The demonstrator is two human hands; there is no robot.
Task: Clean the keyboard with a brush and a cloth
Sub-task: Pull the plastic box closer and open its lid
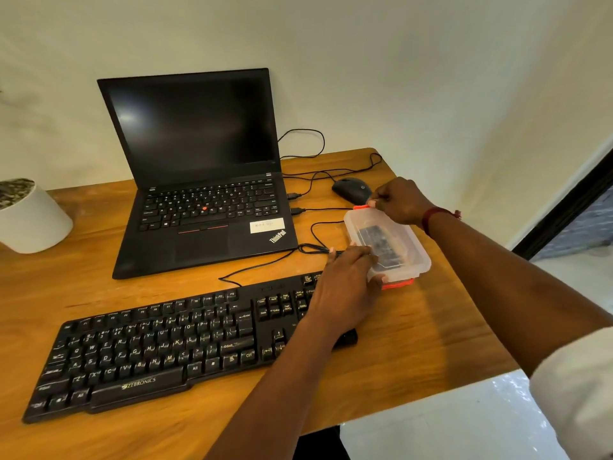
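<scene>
A black full-size keyboard (pixel 172 346) with white lettering lies flat and slightly askew on the wooden desk (pixel 414 343). Just past its right end sits a clear, lidded plastic box (pixel 396 235), orange at both ends, with something dark inside.

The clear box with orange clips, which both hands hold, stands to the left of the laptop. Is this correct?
Not quite. The head view shows the clear box on the desk to the right of the laptop, not the left. Both hands do hold it: the left hand grips its near end, the right hand pinches the far orange clip.
</scene>
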